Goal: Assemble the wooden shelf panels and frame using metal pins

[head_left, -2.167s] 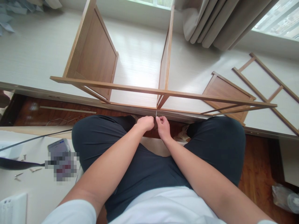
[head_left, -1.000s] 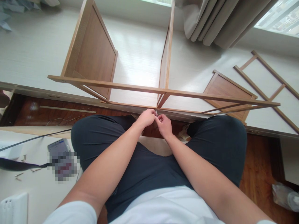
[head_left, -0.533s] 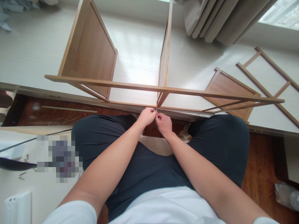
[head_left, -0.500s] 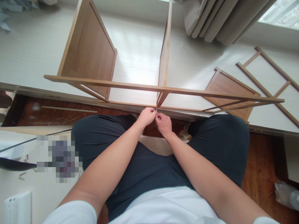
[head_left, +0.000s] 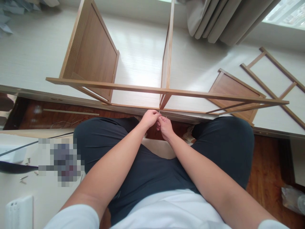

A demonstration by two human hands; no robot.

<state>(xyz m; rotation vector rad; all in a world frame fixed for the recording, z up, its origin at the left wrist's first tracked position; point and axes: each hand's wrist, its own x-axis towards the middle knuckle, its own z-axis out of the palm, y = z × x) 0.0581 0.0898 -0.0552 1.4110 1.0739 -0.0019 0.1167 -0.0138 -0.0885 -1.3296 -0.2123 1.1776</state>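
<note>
Close together at the lower rail of a brown wooden shelf frame (head_left: 133,88), my two hands meet fingertip to fingertip. My left hand (head_left: 150,119) is closed in a pinch around a thin metal rod (head_left: 159,112), which stands up against the rail near the middle upright panel (head_left: 168,57). Whether the rod is a screw or a hex key is too small to tell. My right hand (head_left: 165,126) is closed too, its thumb and forefinger pressed at the rod's lower end. What its curled fingers hold is mostly hidden.
A square wooden panel (head_left: 95,54) stands in the frame's left end. Another panel (head_left: 234,89) and a ladder-like wooden frame (head_left: 264,78) lie at right. Several screws (head_left: 23,178) and a white power strip (head_left: 19,212) lie on the left-hand surface. A grey curtain (head_left: 214,19) hangs behind.
My right hand has turned slightly at the wrist and its fingers have shifted around the small metal piece. My left hand stays in place. The shelf frame has not visibly moved.
</note>
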